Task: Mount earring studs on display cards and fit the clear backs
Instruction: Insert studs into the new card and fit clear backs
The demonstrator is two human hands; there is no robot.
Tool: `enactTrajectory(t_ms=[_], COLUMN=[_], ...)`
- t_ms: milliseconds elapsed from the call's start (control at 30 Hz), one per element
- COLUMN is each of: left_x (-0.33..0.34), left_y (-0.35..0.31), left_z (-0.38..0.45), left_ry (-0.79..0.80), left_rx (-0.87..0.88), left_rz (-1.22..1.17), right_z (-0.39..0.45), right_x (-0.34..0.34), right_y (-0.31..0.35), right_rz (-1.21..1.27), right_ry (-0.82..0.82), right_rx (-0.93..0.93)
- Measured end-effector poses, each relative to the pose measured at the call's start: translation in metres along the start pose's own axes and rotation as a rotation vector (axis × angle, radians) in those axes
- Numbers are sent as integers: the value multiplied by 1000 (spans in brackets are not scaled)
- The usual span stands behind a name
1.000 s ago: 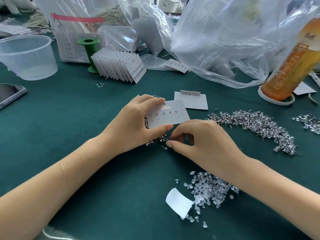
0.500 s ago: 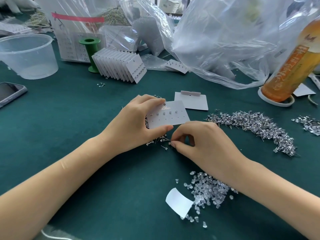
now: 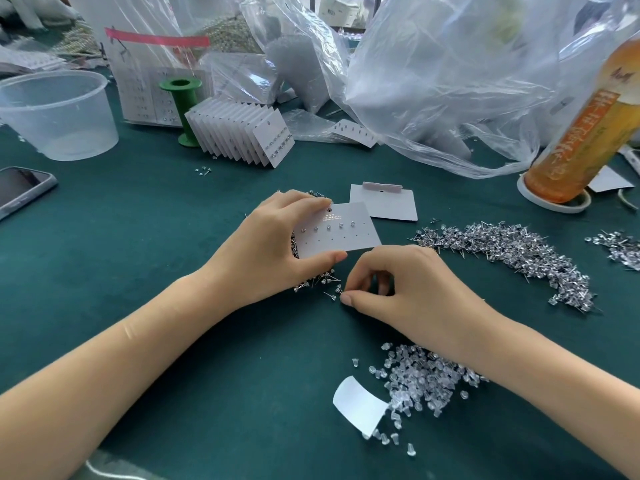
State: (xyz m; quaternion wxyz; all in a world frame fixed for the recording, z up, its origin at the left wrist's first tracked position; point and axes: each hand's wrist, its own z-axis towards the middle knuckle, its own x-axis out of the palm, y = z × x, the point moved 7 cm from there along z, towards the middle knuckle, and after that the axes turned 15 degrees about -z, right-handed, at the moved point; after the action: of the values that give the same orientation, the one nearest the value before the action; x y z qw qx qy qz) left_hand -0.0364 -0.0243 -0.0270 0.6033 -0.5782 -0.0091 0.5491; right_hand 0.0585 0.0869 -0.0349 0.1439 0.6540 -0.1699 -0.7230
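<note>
My left hand (image 3: 273, 251) pinches the display card (image 3: 337, 232) at frame centre, thumb under its lower edge and fingers over its upper left corner, holding it tilted just above the green surface (image 3: 145, 237). Five studs sit in the card's upper row; the lower row of holes looks unfilled.

My right hand (image 3: 398, 289) is down on the surface just below the card, thumb and forefinger curled together at the loose studs (image 3: 330, 289) scattered beside my left thumb. Whether a stud is actually caught between the fingertips I cannot tell; the tips hide it.

Judged step: picking the next stud for the lower row. To do it well, take one stud only, by the head, post pointing free, so it can go straight into a hole without regripping. Keep the card steady and its face toward me so the hole is visible. Push the post square to the card; a slanted entry would likely bend the thin post or tear the hole.

Supplies: large stud pile (image 3: 512, 251) at centre right, clear backs (image 3: 426, 382) in a heap at lower right under my right wrist, finished cards (image 3: 242, 136) fanned at upper left, a spare card (image 3: 384, 204) just beyond the one in hand.
</note>
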Motion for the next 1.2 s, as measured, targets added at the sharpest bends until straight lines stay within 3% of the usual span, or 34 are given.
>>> enactTrajectory(t_ms=[267, 633, 800, 1000, 1200], left_x=[0, 1, 4, 8, 8], left_y=[-1, -1, -2, -5, -7], left_z=[0, -1, -2, -3, -4], left_ry=[10, 18, 47, 106, 119], left_rx=[2, -3, 16, 34, 40], left_rz=[-1, -5, -20, -62, -91], right_z=[0, -4, -3, 8, 9], right_x=[-2, -3, -38, -58, -53], right_y=[2, 28, 15, -8, -9], right_rz=[114, -231, -19, -88, -169], right_ry=[-10, -113, -226, -289, -300], right_rx=[-33, -213, -124, -17, -43])
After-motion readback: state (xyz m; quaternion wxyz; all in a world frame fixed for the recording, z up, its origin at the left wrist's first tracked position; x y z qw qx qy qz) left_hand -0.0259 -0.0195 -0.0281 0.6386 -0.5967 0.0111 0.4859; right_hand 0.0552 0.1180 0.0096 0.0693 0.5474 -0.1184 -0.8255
